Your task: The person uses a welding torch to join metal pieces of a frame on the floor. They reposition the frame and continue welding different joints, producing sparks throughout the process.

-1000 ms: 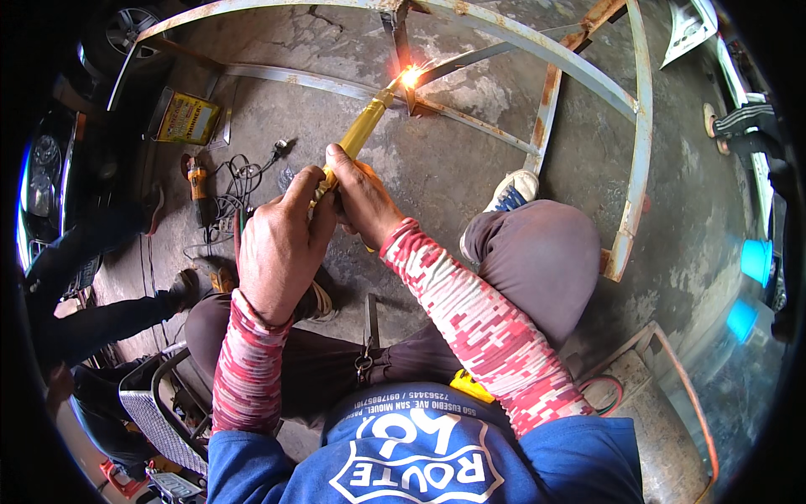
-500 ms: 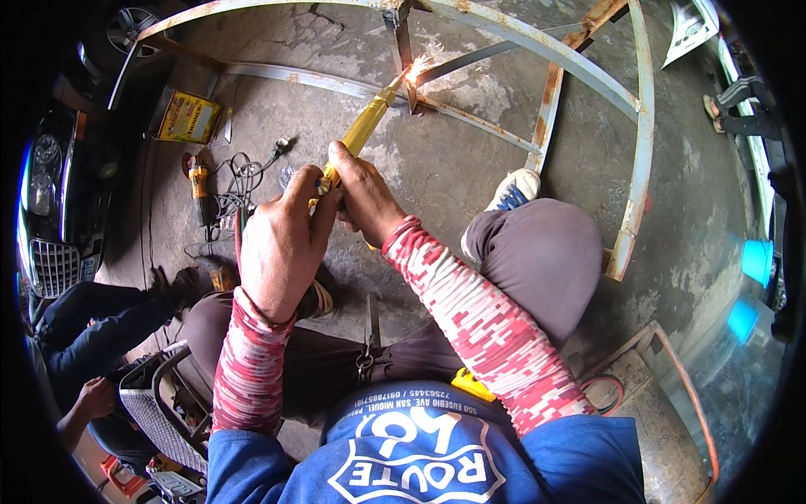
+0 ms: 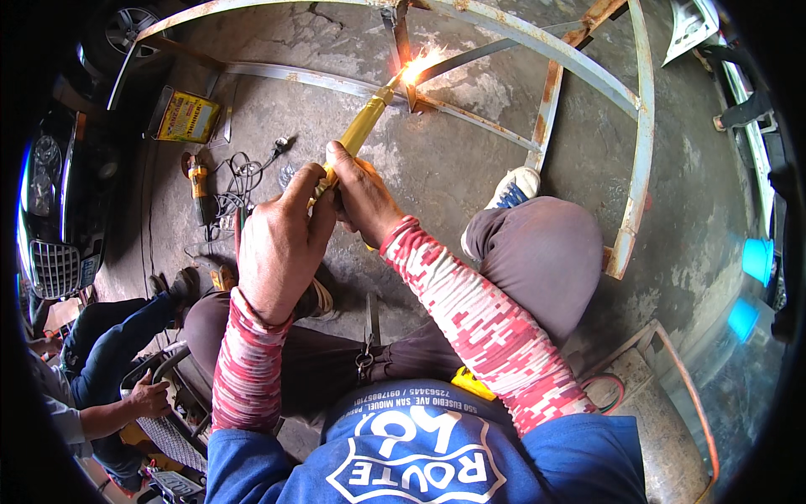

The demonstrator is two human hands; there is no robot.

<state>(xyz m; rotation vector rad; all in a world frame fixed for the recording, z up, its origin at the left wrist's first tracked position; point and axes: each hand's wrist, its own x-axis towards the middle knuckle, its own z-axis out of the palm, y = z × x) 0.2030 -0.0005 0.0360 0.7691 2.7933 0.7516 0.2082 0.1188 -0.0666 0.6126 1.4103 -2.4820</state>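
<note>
Both hands are wrapped around a yellow, tapering welding torch. My left hand is closed on its rear end, and my right hand grips it just ahead, thumb along the top. The torch slants up and away, its tip at a joint of the rusty metal frame. Bright orange-white sparks burst there, and the glare hides the exact contact. A diagonal flat bar meets the upright beside the sparks.
Left on the concrete lie an angle grinder, a coiled black cord and a yellow tin can. Another person's hand is at lower left by a chair. A gas cylinder stands lower right; blue containers are at far right.
The sparks have grown larger and brighter, while both hands and the torch have barely moved. The person at lower left has shifted forward; the legs at far right have moved.
</note>
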